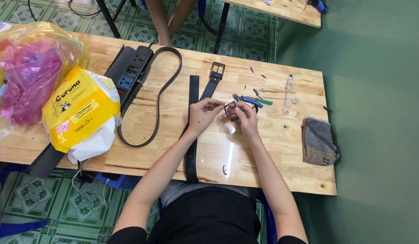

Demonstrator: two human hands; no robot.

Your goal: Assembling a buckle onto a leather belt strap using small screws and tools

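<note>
Head view: both hands, left hand (202, 113) and right hand (245, 118), pinch a metal buckle (230, 111) above the desk (273, 149), steadying it beside the black belt (192, 135).

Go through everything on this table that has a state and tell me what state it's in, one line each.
left hand: raised over the table, fingers pinched together beside the buckle.
right hand: holding a metal buckle.
black belt: laid flat, straight, one end over the table's near edge.
second belt: flat, bent into a loop.
buckled strap: flat, buckle attached.
blue-handled pliers: lying down, unheld.
power strip: lying on the table.
yellow packet: torn open.
grey cloth: crumpled.
</note>
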